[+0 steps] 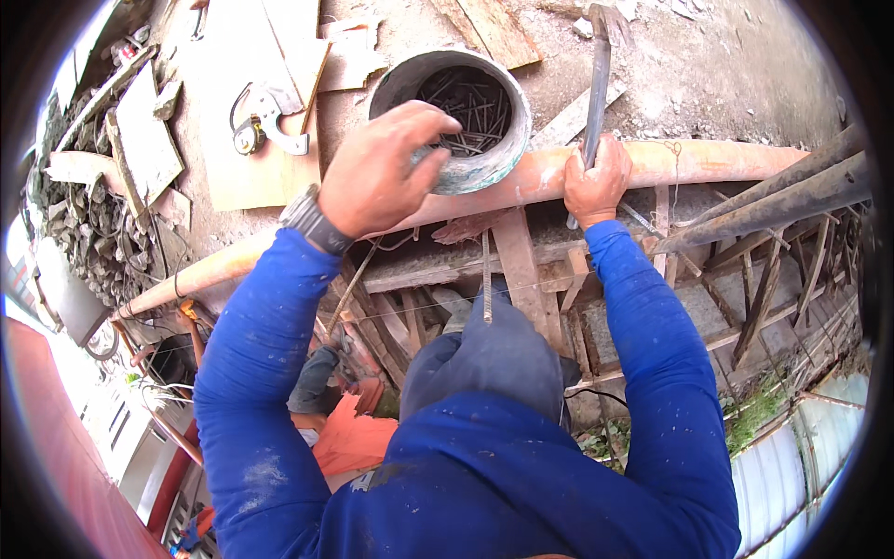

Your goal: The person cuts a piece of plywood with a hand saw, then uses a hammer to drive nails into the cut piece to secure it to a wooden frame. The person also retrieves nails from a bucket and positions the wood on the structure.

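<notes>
My left hand [386, 172] is over the near-left rim of a round grey container [517, 140]. Its thumb and fingers are apart, and nothing shows between them. Loose nails [470, 102] fill the bottom of the container, partly hidden by that hand. My right hand [599, 182] is wrapped round a long grey metal bar [601, 88] that points away from me. A bend shows at the bar's far end, and a short stub sticks out below the fist. Under both hands runs a long orange-pink pipe [535, 177].
Left of the container, a tape measure [249, 136] and a white curved tool [279, 121] lie on a pale board [265, 177]. Broken rubble [93, 224] is heaped at far left. An upright rebar [486, 270] stands before my body. Dark poles [773, 205] slant at right above wooden framing [526, 265].
</notes>
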Action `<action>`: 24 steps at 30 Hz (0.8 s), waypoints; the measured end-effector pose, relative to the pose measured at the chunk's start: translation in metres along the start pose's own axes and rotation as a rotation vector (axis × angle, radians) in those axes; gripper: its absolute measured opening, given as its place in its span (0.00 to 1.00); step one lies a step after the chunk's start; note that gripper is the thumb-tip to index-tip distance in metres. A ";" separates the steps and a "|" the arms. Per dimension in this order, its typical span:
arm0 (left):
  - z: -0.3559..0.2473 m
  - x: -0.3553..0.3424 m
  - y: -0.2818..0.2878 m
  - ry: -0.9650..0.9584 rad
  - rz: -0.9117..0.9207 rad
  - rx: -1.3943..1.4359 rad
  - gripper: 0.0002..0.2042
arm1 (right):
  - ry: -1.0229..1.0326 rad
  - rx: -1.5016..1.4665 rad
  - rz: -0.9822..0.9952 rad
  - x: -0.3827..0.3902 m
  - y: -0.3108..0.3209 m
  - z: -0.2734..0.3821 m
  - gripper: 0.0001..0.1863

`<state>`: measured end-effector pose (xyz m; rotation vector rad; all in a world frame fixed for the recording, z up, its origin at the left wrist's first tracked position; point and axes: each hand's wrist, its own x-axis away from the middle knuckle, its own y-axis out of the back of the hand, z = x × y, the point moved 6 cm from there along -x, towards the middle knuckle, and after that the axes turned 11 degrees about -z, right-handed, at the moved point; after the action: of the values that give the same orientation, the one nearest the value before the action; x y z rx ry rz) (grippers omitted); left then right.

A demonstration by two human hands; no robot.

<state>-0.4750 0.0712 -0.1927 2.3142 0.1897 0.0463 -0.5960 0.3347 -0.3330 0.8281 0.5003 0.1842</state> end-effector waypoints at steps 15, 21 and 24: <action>0.087 -0.036 -0.131 0.076 0.841 -0.748 0.29 | -0.041 -0.014 0.053 -0.002 -0.009 -0.008 0.13; 0.078 -0.024 -0.119 -0.079 0.966 -0.772 0.16 | -0.003 -0.006 0.027 -0.004 -0.007 -0.005 0.11; 0.078 -0.029 -0.128 -0.186 0.792 -0.637 0.15 | -0.015 0.003 0.029 0.000 -0.007 -0.008 0.12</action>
<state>-0.5125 0.0960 -0.3391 1.6145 -0.7384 0.2483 -0.6004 0.3354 -0.3421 0.8391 0.4752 0.2038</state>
